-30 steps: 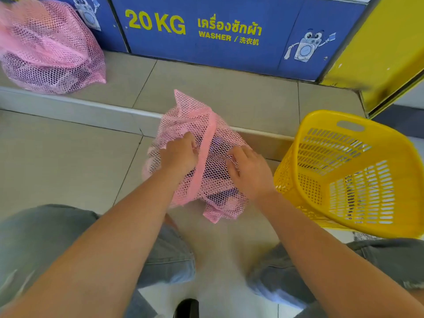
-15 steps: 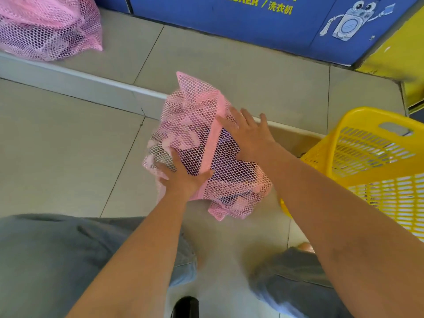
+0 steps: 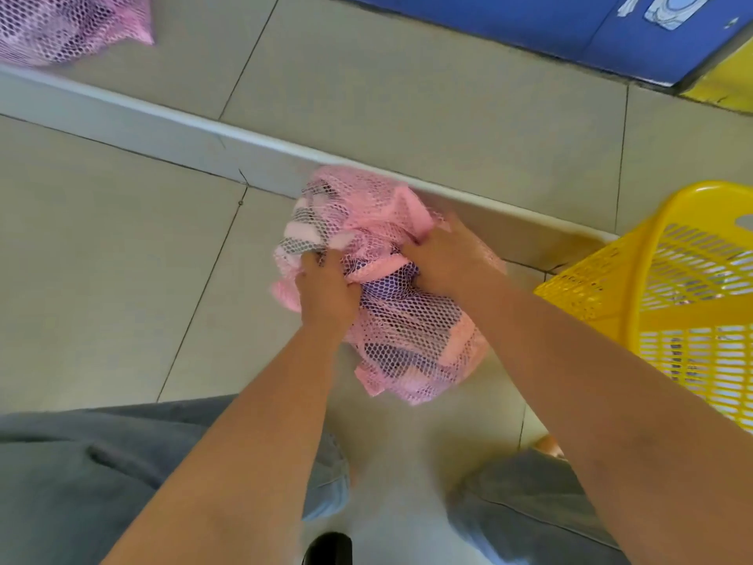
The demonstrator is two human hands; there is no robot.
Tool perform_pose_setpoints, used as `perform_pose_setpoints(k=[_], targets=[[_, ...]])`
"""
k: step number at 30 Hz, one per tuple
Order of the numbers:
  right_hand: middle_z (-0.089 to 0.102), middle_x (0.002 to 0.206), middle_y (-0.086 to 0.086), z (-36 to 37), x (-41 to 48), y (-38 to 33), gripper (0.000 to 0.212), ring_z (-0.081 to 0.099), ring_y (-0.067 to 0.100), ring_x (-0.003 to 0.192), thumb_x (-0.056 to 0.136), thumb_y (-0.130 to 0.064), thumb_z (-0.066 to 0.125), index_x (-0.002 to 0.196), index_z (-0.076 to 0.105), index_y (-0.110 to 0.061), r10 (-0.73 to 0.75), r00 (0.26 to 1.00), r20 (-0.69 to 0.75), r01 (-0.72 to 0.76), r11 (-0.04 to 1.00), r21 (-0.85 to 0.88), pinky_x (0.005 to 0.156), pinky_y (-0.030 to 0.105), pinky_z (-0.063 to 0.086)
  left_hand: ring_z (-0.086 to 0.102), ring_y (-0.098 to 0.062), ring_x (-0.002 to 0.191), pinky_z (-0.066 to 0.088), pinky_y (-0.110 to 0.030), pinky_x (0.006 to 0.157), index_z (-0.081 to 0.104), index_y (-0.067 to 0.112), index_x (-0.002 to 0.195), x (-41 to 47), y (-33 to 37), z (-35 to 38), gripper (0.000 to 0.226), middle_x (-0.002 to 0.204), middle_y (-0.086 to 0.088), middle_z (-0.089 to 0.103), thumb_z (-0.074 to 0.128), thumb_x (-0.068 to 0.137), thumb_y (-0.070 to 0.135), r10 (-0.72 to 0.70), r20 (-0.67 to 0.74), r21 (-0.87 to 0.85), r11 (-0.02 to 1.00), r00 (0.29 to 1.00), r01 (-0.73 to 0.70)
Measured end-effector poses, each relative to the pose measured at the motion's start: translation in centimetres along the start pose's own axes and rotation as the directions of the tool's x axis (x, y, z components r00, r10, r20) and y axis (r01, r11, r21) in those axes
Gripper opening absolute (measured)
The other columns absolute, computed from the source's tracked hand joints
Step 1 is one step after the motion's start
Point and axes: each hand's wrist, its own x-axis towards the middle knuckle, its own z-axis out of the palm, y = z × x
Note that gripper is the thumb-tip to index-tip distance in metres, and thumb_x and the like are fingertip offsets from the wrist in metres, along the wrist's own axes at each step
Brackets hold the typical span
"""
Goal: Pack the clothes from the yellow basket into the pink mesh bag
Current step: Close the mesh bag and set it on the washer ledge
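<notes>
A pink mesh bag [image 3: 407, 340] stuffed with clothes lies on the tiled floor just in front of a low step. Dark blue, grey and white fabric shows through the net. My left hand [image 3: 326, 291] grips the mesh on the bag's left side, fingers curled into it. My right hand [image 3: 442, 258] clutches the bunched top of the bag, fingers dug into the folds. To the right stands the yellow basket [image 3: 635, 287], tilted toward me; through its slotted wall I can make out little inside.
A second full pink mesh bag [image 3: 69, 26] sits on the raised step [image 3: 163, 124] at the top left. A blue washer panel [image 3: 550, 30] runs along the back. My knees in grey jeans frame the bottom of the view.
The camera dipped lower and closer. Both hands shifted from lying flat on the bag to gripping its bunched mesh near the top, and the bag is now crumpled lower.
</notes>
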Motion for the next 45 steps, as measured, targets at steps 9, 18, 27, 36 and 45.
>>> perform_pose_setpoints(k=[9, 18, 27, 36, 45], targets=[[0.064, 0.11, 0.0, 1.7, -4.9, -3.0, 0.064, 0.062, 0.026, 0.099, 0.073, -0.062, 0.063, 0.123, 0.045, -0.025, 0.096, 0.975, 0.2, -0.184, 0.854, 0.487, 0.079, 0.037, 0.046, 0.052, -0.043, 0.123, 0.047, -0.059, 0.1, 0.055, 0.017, 0.137, 0.8, 0.5, -4.1, 0.055, 0.144, -0.016, 0.048, 0.068, 0.084, 0.011, 0.362, 0.219, 0.345, 0.84, 0.906, -0.419], [-0.001, 0.162, 0.009, 2.7, -4.0, -0.7, 0.14, 0.0, 0.035, 0.149, 0.047, -0.08, 0.072, 0.15, -0.012, -0.037, 0.219, 0.974, 0.059, -0.227, 0.926, 0.303, 0.11, 0.066, 0.018, -0.014, -0.046, 0.153, 0.009, -0.062, 0.124, -0.005, 0.047, 0.158, 1.1, -1.8, -3.6, 0.13, 0.164, -0.016, -0.031, 0.091, 0.069, 0.038, -0.038, 0.412, 0.049, 0.999, 0.91, 0.02], [0.05, 0.142, 0.004, 5.5, -2.8, -0.4, 0.104, 0.053, 0.028, 0.121, 0.059, -0.053, 0.081, 0.142, 0.02, -0.037, 0.138, 0.912, 0.387, -0.401, 0.503, 0.766, 0.1, 0.043, 0.041, 0.064, -0.03, 0.119, 0.049, -0.052, 0.107, 0.047, 0.028, 0.143, 2.3, -1.6, -1.6, 0.068, 0.141, -0.01, 0.059, 0.079, 0.084, 0.034, -0.051, 0.482, -0.377, 0.889, 0.875, 0.259], [0.061, 0.116, -0.001, 0.0, -7.9, -2.2, 0.052, 0.059, 0.022, 0.103, 0.082, -0.017, 0.063, 0.13, 0.048, -0.03, 0.353, 0.926, 0.133, -0.23, 0.251, 0.94, 0.079, 0.027, 0.043, 0.063, -0.023, 0.112, 0.05, -0.04, 0.102, 0.065, 0.026, 0.132, -1.7, 2.1, -5.8, 0.043, 0.128, -0.002, 0.068, 0.072, 0.09, 0.028, -0.005, 0.272, -0.422, 0.898, 0.962, 0.124], [0.063, 0.089, -0.002, -11.1, -14.4, 1.5, 0.035, 0.063, 0.025, 0.085, 0.063, -0.03, 0.065, 0.094, 0.049, -0.033, 0.556, 0.827, -0.081, -0.045, 0.209, 0.977, 0.074, 0.046, 0.051, 0.067, -0.018, 0.104, 0.053, -0.037, 0.096, 0.068, 0.029, 0.121, -6.3, 11.8, -15.2, 0.033, 0.109, 0.005, 0.073, 0.072, 0.089, 0.028, 0.204, 0.053, -0.547, 0.825, 0.978, -0.142]])
